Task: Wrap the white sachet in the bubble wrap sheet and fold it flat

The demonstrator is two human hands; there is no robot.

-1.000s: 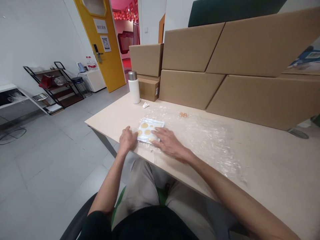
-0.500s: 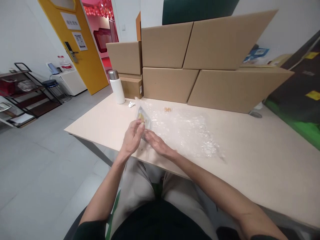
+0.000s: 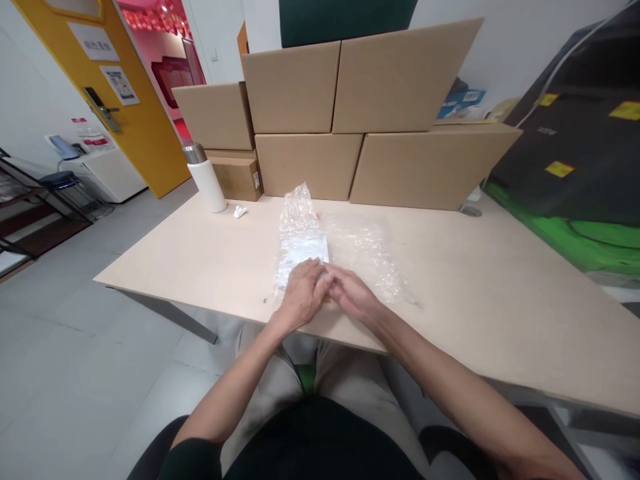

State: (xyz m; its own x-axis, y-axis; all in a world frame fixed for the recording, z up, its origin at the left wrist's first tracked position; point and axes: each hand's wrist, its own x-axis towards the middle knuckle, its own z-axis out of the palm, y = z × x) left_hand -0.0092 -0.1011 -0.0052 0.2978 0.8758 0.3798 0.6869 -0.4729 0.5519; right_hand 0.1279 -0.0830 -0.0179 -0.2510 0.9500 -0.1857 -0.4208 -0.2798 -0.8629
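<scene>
A flat, pale rectangular packet (image 3: 303, 248) lies on the table with clear bubble wrap (image 3: 360, 250) around it. The wrap spreads out to the right, and a crumpled end sticks up behind the packet. My left hand (image 3: 303, 293) is over the packet's near right corner, fingers close together and bent onto it. Against that same corner, my right hand (image 3: 353, 293) meets the left with its fingers pressed together. Both sets of fingertips partly hide each other and the packet's near edge.
Stacked cardboard boxes (image 3: 305, 167) line the back of the table (image 3: 465, 280). A white bottle with a metal cap (image 3: 207, 183) stands at the back left, beside a crumpled white tissue (image 3: 240, 211). Farther right is a black case with yellow labels (image 3: 575, 140).
The packet, tilted up in my hands before, now lies flat within the bubble wrap. Both hands have come lower onto its near right corner. My view has turned to the right.
</scene>
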